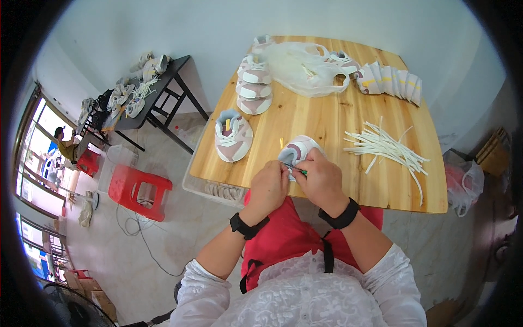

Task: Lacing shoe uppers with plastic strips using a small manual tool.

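On the left side of the wooden table, 1 lone shoe upper in pink and white stands by itself, a yellow tab in its grey opening. Just beyond it, slightly to the right, a column of similar uppers runs away toward the far edge.

Next comes the left hand, at the near edge, its fingers pressed together against the near left rim of the held shoe upper; the exact pinch is too small to tell. That upper lies straight ahead of both hands, its grey opening toward the person and its rounded pink-and-white end away and to the right. Its long axis seems to slant from near left to far right, though the fingers hide the near part.

At that rim is a small green-handled tool, pinched between thumb and forefinger of the right hand. It appears to lie crosswise, its handle to the right and its other end toward the left fingertips. The 2 hands nearly meet here, and both are about equally near the opening.

Farther right, well apart from the grip, white strips lie in a loose, slanting heap, nearer the right hand than the left.
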Demonstrator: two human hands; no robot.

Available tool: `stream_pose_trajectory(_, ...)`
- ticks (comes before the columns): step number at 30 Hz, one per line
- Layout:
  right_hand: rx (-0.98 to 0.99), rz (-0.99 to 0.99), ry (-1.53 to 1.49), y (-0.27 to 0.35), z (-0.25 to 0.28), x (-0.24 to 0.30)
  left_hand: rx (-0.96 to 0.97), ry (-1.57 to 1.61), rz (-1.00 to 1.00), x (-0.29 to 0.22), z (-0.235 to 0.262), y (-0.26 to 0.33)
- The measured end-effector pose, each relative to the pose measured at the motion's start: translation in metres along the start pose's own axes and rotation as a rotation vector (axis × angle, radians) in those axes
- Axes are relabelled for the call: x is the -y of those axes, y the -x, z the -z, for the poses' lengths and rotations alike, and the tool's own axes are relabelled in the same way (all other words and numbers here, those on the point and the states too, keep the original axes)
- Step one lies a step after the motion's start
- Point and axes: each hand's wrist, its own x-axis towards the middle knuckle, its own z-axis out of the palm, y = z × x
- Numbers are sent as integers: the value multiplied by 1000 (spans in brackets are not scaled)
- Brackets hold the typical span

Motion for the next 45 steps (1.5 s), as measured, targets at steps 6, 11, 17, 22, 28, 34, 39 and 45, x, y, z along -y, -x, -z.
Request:
stream_pose_trajectory(6,103,-15,-39,-6,4,-4,51,-40,48,1,-1,-2)
stream_pose_trajectory(11,80,-52,-29,-4,0,1,76,-5,79,2,1,-4)
stream_pose_trajectory(17,143,-61,-104,-7,2,-11,45,-27,67,0,-3,-2)
stream_pose_trajectory(22,224,33,11,-17,5,-9,0,-2,62,3,-6,-1)
stream_pose_trajectory(28,279,-31,147,-22,-1,-3,7,23,80,3,-7,0)
stream_pose_trajectory(34,283,20,-43,-18,12,-14,22,-20,37,5,-2,-1)
stream_pose_trajectory(39,243,78,-243,-6,24,-20,30,2,24,2,1,-2)
stream_pose_trajectory(45,174,181,-79,3,26,-16,46,27,87,0,2,-3)
